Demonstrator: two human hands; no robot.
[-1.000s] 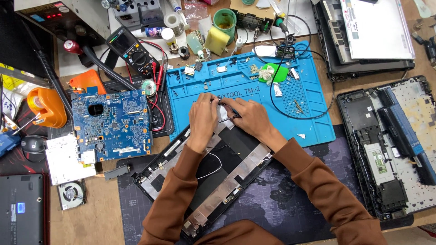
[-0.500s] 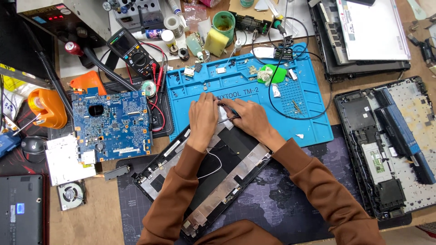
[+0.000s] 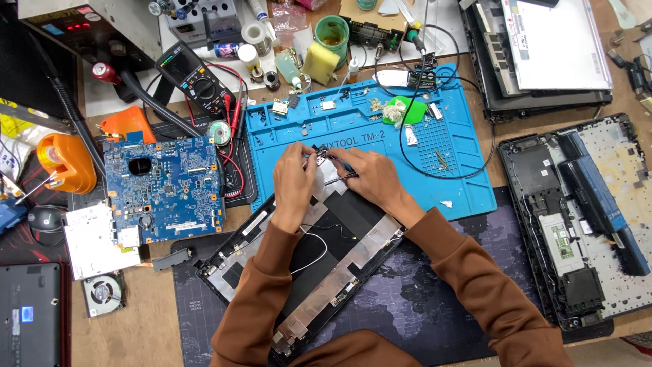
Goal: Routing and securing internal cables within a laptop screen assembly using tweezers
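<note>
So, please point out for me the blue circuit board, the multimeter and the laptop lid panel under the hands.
blue circuit board (image 3: 163, 190): head view, middle of the board face.
multimeter (image 3: 197, 80): head view, on its dial.
laptop lid panel (image 3: 319, 261): head view, dark inner surface below the hands.

blue mat (image 3: 468, 183); blue circuit board (image 3: 163, 190); brown sleeves (image 3: 468, 272)

L hand (image 3: 295, 178) & R hand (image 3: 370, 178) close together, fingers pinched, forearms angled inward
</note>
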